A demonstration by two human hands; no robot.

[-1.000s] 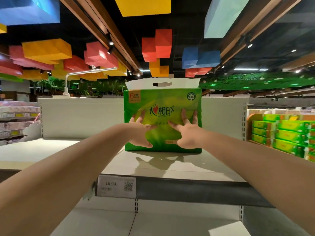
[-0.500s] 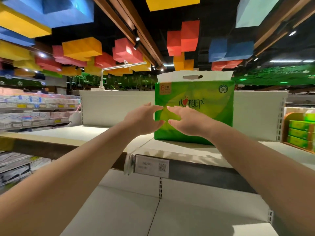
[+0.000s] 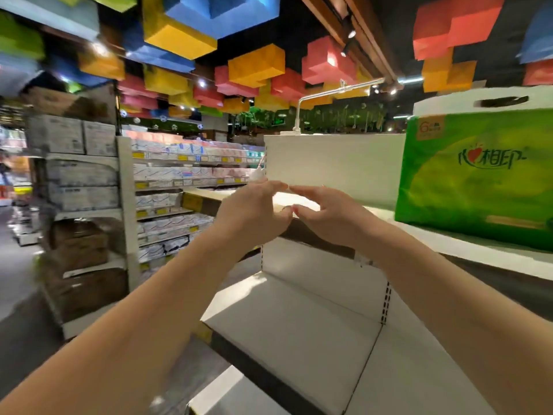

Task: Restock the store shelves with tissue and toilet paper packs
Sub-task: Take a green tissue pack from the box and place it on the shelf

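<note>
A green tissue pack (image 3: 475,181) with a white carry handle stands upright on the top white shelf (image 3: 466,250) at the far right. My left hand (image 3: 254,214) and my right hand (image 3: 329,217) hover side by side in mid-air, well left of the pack. Their fingers are loosely extended, fingertips nearly meeting, and they hold nothing. Neither hand touches the pack or the shelf.
A bare white lower shelf (image 3: 299,333) lies below my arms. To the left, across an aisle (image 3: 18,280), a rack (image 3: 86,205) holds boxes and brown cartons. Farther back, shelves (image 3: 191,169) carry rows of pale packs with yellow price tags.
Both hands came off the green pack and drew back. The view swung left, so the pack now sits at the right edge and the aisle shelves have come into sight.
</note>
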